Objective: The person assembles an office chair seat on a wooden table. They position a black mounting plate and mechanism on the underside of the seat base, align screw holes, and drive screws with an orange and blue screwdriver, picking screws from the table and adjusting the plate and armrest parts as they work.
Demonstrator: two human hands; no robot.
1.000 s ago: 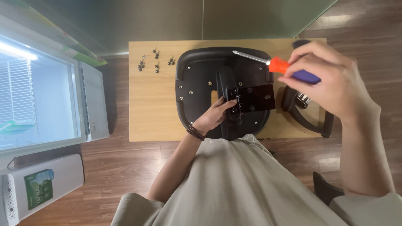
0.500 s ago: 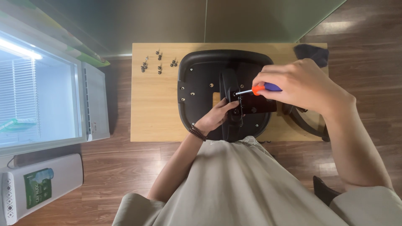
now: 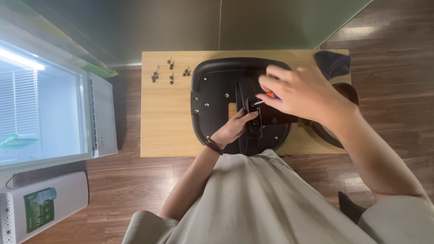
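Note:
A black chair seat (image 3: 217, 97) lies upside down on a small wooden table (image 3: 167, 117). My right hand (image 3: 300, 92) grips a screwdriver (image 3: 264, 98) with an orange and blue handle; its metal tip points down at the black bracket (image 3: 271, 115) in the middle of the seat. My left hand (image 3: 235, 127), a dark bead bracelet on its wrist, rests on the seat and pinches at the bracket just below the screwdriver tip. What the fingers pinch is too small to make out.
Several loose screws (image 3: 169, 72) lie at the table's far left corner. A dark cloth (image 3: 332, 63) sits at the far right corner, with a curved black chair part (image 3: 334, 131) below it. A white appliance (image 3: 54, 117) stands left, on wooden flooring.
My right hand has swung left and down with the screwdriver, bringing its tip from above the seat onto the bracket. My left hand has stayed at the bracket.

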